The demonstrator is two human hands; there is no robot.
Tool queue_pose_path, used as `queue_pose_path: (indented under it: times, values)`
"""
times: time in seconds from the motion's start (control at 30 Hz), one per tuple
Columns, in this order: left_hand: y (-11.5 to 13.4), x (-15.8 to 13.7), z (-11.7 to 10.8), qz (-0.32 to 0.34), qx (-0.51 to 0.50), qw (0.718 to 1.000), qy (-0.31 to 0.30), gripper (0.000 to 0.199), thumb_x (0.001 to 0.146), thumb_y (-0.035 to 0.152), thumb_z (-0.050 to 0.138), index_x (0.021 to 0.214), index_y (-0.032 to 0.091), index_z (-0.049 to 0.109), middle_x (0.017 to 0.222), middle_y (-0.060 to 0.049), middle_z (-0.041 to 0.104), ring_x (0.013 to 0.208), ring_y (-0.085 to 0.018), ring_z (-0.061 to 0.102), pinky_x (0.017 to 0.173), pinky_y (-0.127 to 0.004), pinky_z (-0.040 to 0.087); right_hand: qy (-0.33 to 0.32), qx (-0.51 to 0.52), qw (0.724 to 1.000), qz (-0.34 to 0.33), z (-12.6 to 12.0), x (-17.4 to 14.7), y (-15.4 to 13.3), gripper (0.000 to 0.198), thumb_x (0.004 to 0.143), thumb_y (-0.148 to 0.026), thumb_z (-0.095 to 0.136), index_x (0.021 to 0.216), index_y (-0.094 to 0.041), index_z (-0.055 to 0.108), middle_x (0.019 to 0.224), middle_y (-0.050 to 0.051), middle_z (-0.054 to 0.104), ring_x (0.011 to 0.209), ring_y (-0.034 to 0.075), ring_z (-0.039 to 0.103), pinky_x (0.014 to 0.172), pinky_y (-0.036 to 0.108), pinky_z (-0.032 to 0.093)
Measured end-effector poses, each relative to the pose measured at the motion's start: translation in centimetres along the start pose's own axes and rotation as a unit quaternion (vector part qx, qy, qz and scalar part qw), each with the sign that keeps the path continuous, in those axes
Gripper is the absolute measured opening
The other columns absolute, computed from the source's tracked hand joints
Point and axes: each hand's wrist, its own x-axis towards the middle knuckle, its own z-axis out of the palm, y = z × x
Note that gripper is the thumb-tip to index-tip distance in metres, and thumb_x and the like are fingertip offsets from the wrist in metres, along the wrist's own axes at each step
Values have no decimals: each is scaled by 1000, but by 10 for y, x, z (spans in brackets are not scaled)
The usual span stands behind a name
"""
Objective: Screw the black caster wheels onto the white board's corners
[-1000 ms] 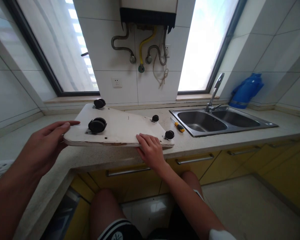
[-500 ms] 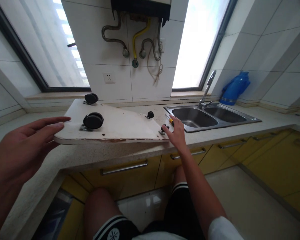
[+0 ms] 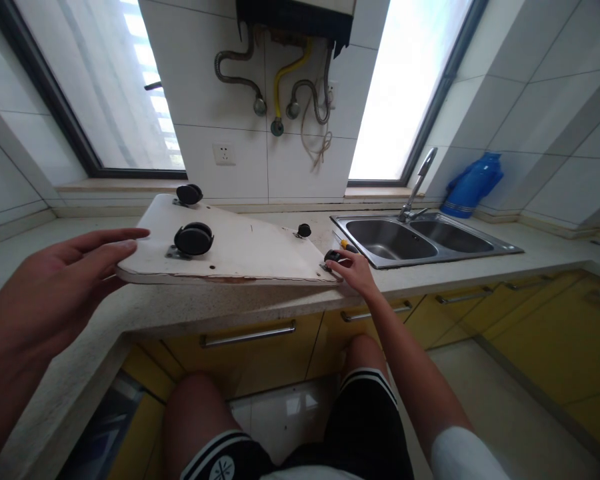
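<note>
A white board (image 3: 250,248) with a chipped near edge lies on the countertop, its left end raised. Black caster wheels stand up from its corners: a near-left caster (image 3: 194,239), a far-left caster (image 3: 189,194), a far-right caster (image 3: 304,231) and a near-right caster (image 3: 332,256). My left hand (image 3: 73,277) grips the board's left end, thumb and fingers at its edge. At the other end, my right hand (image 3: 356,270) is closed on the near-right caster, its fingertips partly hidden. Just behind that hand lies a tool with a yellow-and-black handle (image 3: 349,246), probably a screwdriver.
A double steel sink (image 3: 460,251) with a faucet (image 3: 414,190) is set in the countertop (image 3: 145,308) on the right. Behind it stands a blue object (image 3: 473,185). Yellow cabinets (image 3: 265,363) with metal handles run below. Pipes (image 3: 280,83) hang on the tiled wall.
My right hand has lowered and its fingers have closed around the near-right caster. My left hand keeps its hold on the board. The view has shifted slightly.
</note>
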Motion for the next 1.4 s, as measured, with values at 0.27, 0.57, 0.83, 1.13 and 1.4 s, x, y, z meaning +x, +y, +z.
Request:
queue_pose_path:
  times: [0.27, 0.57, 0.83, 1.13, 1.4]
  values:
    - [-8, 8, -6, 1, 21, 1000, -2, 61, 54, 37, 97, 112, 23, 89, 124, -6, 82, 86, -13, 69, 60, -10, 60, 24, 87, 996, 24, 11, 0, 15, 64, 79, -60, 88, 123, -13, 85, 92, 12, 85, 86, 29, 80, 80, 41, 64]
    - [-20, 19, -13, 5, 44, 999, 1, 60, 55, 39, 97, 113, 26, 89, 118, -4, 82, 83, -12, 68, 59, -11, 58, 20, 122, 992, 24, 11, -3, 15, 58, 78, -56, 89, 123, -20, 86, 104, 12, 86, 96, 30, 81, 86, 43, 68]
    - [-28, 27, -19, 21, 60, 998, -5, 63, 57, 43, 98, 117, 28, 89, 111, -4, 82, 77, -12, 66, 56, -12, 58, 7, 116, 993, 14, 11, -5, 16, 59, 78, -56, 89, 123, -19, 85, 103, 12, 86, 91, 29, 81, 80, 40, 68]
    - [-22, 23, -14, -9, 54, 998, 16, 63, 55, 38, 95, 116, 26, 88, 103, -3, 80, 73, -11, 64, 53, -11, 54, 69, 67, 993, -71, 13, -7, 18, 55, 87, -59, 83, 126, -20, 82, 128, 15, 80, 102, 27, 78, 90, 43, 66]
    - [9, -8, 10, -33, 1, 999, -7, 54, 58, 35, 95, 110, 21, 86, 108, -5, 83, 76, -11, 67, 56, -12, 55, 120, -11, 961, -248, 35, -50, -23, 61, 95, -62, 78, 143, -24, 73, 141, 16, 76, 135, 36, 69, 119, 59, 54]
